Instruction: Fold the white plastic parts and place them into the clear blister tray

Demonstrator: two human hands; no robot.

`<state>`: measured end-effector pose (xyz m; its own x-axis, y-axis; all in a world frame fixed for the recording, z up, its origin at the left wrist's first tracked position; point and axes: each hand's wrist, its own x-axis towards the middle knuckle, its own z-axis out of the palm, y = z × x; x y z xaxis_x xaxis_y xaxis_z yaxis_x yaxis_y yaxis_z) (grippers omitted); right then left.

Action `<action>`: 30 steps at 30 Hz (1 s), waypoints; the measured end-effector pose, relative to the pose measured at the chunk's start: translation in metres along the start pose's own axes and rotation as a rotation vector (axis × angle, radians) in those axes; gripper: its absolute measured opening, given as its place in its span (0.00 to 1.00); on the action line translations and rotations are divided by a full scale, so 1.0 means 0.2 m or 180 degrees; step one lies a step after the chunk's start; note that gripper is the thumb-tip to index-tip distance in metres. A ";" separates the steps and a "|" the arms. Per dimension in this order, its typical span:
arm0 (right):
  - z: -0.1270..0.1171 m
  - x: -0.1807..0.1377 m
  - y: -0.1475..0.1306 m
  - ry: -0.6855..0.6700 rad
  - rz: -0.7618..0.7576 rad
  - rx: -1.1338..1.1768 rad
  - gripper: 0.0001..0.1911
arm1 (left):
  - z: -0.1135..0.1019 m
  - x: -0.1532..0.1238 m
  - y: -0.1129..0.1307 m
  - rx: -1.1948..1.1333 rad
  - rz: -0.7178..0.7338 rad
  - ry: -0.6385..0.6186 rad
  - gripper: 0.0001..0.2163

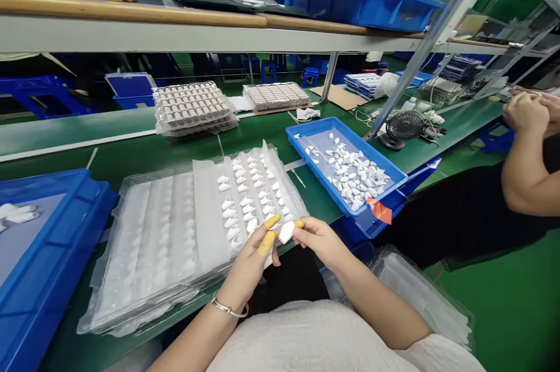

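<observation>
My left hand (255, 255) and my right hand (318, 238) meet at the near edge of the table, both pinching one small white plastic part (286, 231) between fingertips that wear yellow finger cots. Just beyond them lies a clear blister tray (166, 232), with white parts seated in its right-hand rows and its left rows bare. To the right, a blue bin (306, 127) holds a loose heap of the same white parts (354, 174).
A second blue bin (52, 255) sits at the left edge. Stacks of filled trays (192, 108) stand further back, a small black fan (402, 129) to the right. Another person's arm (522, 150) is at the far right. More clear trays (420, 296) lie by my right side.
</observation>
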<state>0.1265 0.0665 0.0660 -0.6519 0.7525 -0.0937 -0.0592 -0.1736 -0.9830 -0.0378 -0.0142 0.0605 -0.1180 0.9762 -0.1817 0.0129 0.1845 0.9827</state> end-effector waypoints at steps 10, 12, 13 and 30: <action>-0.09 -0.09 0.06 0.0257 0.0018 -0.0127 0.20 | 0.13 0.03 0.03 0.0982 0.0632 -0.0385 0.16; -0.08 -0.08 0.08 0.0413 0.0000 -0.0518 0.22 | 0.14 0.03 0.02 0.1259 0.0752 -0.0345 0.15; -0.08 -0.08 0.08 0.0464 -0.0022 -0.0667 0.21 | 0.14 0.03 0.02 0.1375 0.0790 -0.0305 0.14; -0.15 -0.05 0.07 0.0140 0.0025 -0.0326 0.18 | 0.14 0.04 0.02 0.2379 0.0870 -0.0135 0.10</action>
<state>0.1555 0.0749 0.0482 -0.6181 0.7789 -0.1062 0.0249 -0.1156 -0.9930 -0.0108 -0.0018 0.0624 0.0231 0.9986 0.0466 0.7004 -0.0495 0.7120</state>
